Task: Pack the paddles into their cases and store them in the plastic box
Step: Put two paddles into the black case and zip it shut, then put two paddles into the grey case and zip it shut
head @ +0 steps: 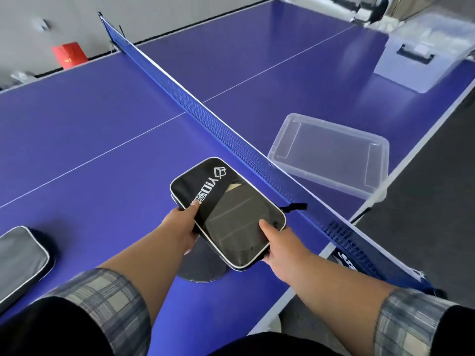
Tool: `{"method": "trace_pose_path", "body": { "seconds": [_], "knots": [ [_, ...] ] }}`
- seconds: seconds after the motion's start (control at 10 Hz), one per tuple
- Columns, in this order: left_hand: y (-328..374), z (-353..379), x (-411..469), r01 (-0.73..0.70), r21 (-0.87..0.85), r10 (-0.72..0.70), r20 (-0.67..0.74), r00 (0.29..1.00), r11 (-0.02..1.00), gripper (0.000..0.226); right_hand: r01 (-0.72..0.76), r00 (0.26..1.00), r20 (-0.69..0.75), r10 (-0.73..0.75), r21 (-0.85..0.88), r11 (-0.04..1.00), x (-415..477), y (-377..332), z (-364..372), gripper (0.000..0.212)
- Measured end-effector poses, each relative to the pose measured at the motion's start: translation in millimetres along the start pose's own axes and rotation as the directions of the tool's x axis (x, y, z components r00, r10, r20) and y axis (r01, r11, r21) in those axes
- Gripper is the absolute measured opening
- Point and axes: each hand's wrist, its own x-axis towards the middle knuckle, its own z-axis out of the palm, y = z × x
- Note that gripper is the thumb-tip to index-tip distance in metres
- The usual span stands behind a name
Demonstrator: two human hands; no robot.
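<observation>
We hold the black case (231,209) above the bench (102,137): left grip (183,227) clasps its long edge, right grip (281,246) pinches its near corner. Probably a paddle (200,268) lies beneath. The clear box (334,185) sits beyond the net (231,132).

The low net (231,132) runs across the counter (102,140) from its far edge to its near right edge. It stands between the black case (231,214), gripped by the left hand (183,227) and right hand (280,249), and the open-topped clear plastic box (331,155) just beyond it by the right edge. Bare blue surface spreads left of the hands as far as a grey case (20,258) at the near left edge. A paddle (200,265) lies on the counter directly beneath the held case. A larger clear bin (424,55) occupies the far right corner, well apart from the box.
</observation>
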Motion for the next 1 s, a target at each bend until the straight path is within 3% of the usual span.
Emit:
{"method": "trace_pose_path", "body": {
  "seconds": [0.2, 0.3, 0.4, 0.6, 0.7, 0.8, 0.9, 1.0],
  "knots": [
    [2.6, 48.7, 48.0, 0.093, 0.165, -0.091, -0.019, 0.996, 0.982, 0.002, -0.114, 0.993, 0.016, 0.119, -0.164, 0.98, 65.2, -32.2, -15.3, 0.031],
    [-0.9, 61.9, 74.2, 0.085, 0.207, -0.081, -0.028, 0.996, 0.975, 0.01, -0.072, 0.997, -0.056, 0.058, -0.298, 0.952, 89.4, -35.6, -21.4, 0.024],
    [-5.0, 73.6, 89.2, 0.057, 0.228, -0.052, -0.027, 0.998, 0.972, 0.014, -0.099, 0.992, -0.108, 0.068, -0.312, 0.945, 106.1, -36.7, -23.0, 0.036],
    [-16.4, 74.2, 82.3, 0.015, 0.285, -0.018, 0.009, 1.0, 0.958, 0.046, -0.032, 0.966, -0.236, -0.103, -0.506, 0.862, 112.5, -35.1, -18.8, 0.06],
    [-18.4, 67.0, 61.2, -0.021, 0.246, 0.032, -0.04, 0.999, 0.969, 0.06, -0.142, 0.916, -0.397, -0.063, -0.466, 0.874, 98.2, -41.4, -9.4, 0.076],
    [-6.7, 42.9, 24.7, -0.073, 0.645, 0.134, -0.046, 0.99, 0.761, 0.049, -0.078, 0.912, -0.393, -0.119, -0.451, 0.889, 76.2, -39.9, 17.0, 0.071],
    [4.8, -6.6, -17.3, -0.154, 0.986, 0.071, 0.158, 0.985, -0.063, 0.057, 0.051, 0.953, -0.236, -0.192, -0.498, 0.866, 52.1, -29.4, 61.3, 0.063],
    [1.8, -68.3, -49.2, 0.025, 0.982, 0.14, -0.052, 0.989, 0.188, 0.056, 0.13, 0.984, -0.031, -0.176, -0.557, 0.82, 28.9, -7.1, 111.5, 0.058]
  ]
}}
